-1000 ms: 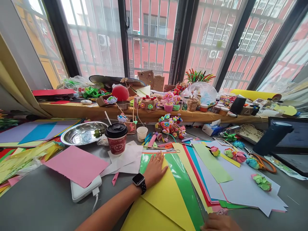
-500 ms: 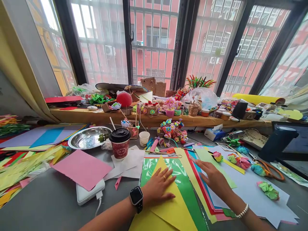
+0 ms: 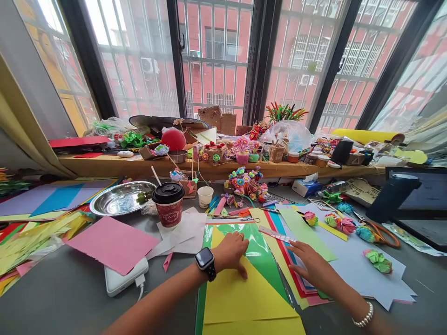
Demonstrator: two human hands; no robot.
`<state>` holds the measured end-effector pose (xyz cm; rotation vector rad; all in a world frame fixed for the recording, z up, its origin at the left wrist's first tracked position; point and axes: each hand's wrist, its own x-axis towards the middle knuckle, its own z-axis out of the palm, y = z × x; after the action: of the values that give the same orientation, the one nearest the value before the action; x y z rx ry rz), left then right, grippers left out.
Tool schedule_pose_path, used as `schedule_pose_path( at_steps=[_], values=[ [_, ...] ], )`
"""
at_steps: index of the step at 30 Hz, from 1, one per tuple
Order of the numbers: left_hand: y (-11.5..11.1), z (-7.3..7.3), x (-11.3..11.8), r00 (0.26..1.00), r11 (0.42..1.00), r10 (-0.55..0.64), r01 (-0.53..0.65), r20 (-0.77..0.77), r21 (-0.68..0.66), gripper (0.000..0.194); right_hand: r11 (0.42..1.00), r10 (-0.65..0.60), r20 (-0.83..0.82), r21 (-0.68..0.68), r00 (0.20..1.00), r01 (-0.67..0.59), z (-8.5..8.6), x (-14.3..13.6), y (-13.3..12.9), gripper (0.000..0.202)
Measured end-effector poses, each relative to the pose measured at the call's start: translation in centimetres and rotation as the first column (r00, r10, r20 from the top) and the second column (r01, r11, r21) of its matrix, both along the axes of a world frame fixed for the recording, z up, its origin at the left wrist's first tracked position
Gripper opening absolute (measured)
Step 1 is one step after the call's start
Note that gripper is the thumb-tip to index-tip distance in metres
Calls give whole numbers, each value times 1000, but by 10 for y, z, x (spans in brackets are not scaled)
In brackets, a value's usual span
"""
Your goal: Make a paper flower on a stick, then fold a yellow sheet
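Observation:
My left hand (image 3: 231,252), with a watch on the wrist, is over a folded yellow sheet of paper (image 3: 254,298). Its fingers are bent at the slanted edge, and the thumb rests on the paper; the fingertips are partly hidden. The sheet has a pointed top and a crease across its lower part. Beneath it lies a green sheet in a shiny clear cover (image 3: 260,246). My right hand (image 3: 312,267) is open, fingers stretched, its fingertips at the near end of a pale ruler (image 3: 274,232) on a stack of coloured paper (image 3: 300,298).
To the left stand a lidded red cup (image 3: 168,209) and a metal plate (image 3: 120,197); pink paper (image 3: 113,242) lies on a white power bank (image 3: 125,278). Paper flowers (image 3: 379,260), orange-handled scissors (image 3: 387,235) and a dark bottle (image 3: 394,197) are at right. Crafts crowd the sill.
The yellow sheet has turned so its left edge runs straighter. My left hand's flat fingers have bent. My right hand has moved down slightly, revealing more of the ruler. The view has shifted.

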<state>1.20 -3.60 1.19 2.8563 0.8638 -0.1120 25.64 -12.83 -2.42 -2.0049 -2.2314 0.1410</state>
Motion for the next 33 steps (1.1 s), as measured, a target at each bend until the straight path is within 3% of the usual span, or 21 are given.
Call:
schedule_pose_path(
  at_steps=[3, 7, 13, 16, 25, 29, 33],
  values=[
    [11, 1, -2, 998, 980, 27, -14, 61, -196, 33, 1000, -10, -6, 19, 1000, 10, -1, 2, 2, 42],
    [19, 6, -17, 979, 958, 134, -89, 151, -274, 7, 1000, -27, 56, 15, 998, 26, 4, 5, 13, 43],
    [29, 8, -51, 885, 903, 381, -296, 265, -312, 24, 1000, -24, 99, -4, 995, 24, 6, 11, 39, 35],
    [30, 6, -58, 849, 874, 450, -353, 279, -335, 27, 999, -44, 120, 3, 992, 44, 4, 12, 47, 31],
    [21, -3, -53, 903, 864, 353, -214, 246, -455, 25, 997, -61, 187, 53, 981, 52, -2, 8, 45, 29],
    [29, 10, -63, 894, 850, 369, -214, 255, -481, 18, 997, -29, 209, 82, 978, 12, -6, 11, 46, 30],
    [37, 32, -80, 825, 818, 467, -267, 318, -509, 34, 996, -4, 219, 91, 976, -17, -10, 15, 48, 27]
  ],
)
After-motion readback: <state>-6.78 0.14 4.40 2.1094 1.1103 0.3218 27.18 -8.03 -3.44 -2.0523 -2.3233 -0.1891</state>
